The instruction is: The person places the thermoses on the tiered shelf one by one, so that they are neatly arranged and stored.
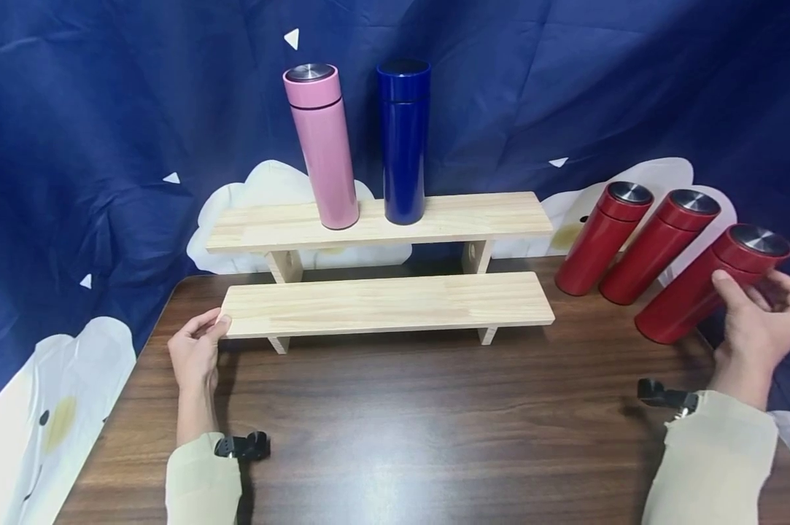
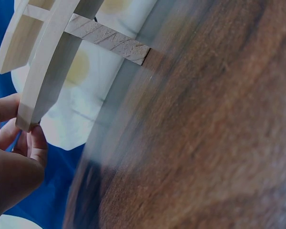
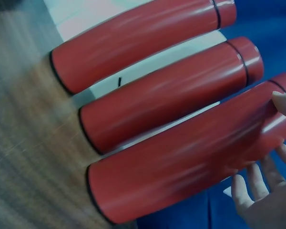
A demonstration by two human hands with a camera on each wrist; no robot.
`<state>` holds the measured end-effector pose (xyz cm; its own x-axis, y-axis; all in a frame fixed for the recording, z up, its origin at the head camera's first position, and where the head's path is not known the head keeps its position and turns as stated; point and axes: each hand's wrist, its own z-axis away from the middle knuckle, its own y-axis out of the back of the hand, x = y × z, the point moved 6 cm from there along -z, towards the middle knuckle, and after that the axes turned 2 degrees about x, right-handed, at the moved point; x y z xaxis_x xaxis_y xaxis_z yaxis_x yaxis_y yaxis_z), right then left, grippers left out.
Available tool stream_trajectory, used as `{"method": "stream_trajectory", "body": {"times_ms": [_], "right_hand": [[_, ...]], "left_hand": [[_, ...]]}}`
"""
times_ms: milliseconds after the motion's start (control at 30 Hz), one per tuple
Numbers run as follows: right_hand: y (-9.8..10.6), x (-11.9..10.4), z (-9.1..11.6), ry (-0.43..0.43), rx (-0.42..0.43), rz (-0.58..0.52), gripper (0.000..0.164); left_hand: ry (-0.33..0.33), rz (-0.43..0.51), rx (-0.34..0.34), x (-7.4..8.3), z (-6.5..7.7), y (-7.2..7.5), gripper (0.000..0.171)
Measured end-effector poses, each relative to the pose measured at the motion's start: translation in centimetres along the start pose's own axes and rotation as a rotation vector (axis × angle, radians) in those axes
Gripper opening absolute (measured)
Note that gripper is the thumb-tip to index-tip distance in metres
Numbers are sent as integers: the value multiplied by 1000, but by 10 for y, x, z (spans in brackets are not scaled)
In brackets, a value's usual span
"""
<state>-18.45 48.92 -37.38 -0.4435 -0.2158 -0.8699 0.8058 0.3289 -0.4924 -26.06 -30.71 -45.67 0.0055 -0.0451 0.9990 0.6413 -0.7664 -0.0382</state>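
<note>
My left hand [image 1: 196, 351] pinches the left end of the lower board of a two-tier wooden shelf [image 1: 388, 305]; in the left wrist view, thumb and fingers lie on either side of the board end [image 2: 27, 117]. At the table's right, my right hand [image 1: 762, 321] holds the rightmost red thermos [image 1: 686, 295] near its lid. The right wrist view has the thumb on one side of that thermos [image 3: 181, 157] and the fingers on the other. Two more red thermoses, a middle one [image 1: 657, 248] and a left one [image 1: 601, 240], stand beside it.
A pink thermos [image 1: 325, 160] and a dark blue thermos [image 1: 404, 146] stand upright on the upper board [image 1: 486, 215]. Behind the brown wooden table [image 1: 395, 423] hangs a blue cloth [image 1: 138, 95] with white and yellow figures.
</note>
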Motion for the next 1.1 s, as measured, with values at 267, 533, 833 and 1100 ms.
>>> {"method": "stream_trajectory", "body": {"times_ms": [267,533,833,1100], "right_hand": [[14,20,-1,-7,-32,23,58],[27,41,-4,-93,-44,121,65],[41,70,-8,-329,-73,81,71],[45,85,-12,-352,-145,117,76]], "left_hand": [[14,-13,5,0,1,1,28],[12,-6,0,0,1,1,29],[7,-2,5,0,-1,1,26],[13,-12,3,1,0,0,26]]}}
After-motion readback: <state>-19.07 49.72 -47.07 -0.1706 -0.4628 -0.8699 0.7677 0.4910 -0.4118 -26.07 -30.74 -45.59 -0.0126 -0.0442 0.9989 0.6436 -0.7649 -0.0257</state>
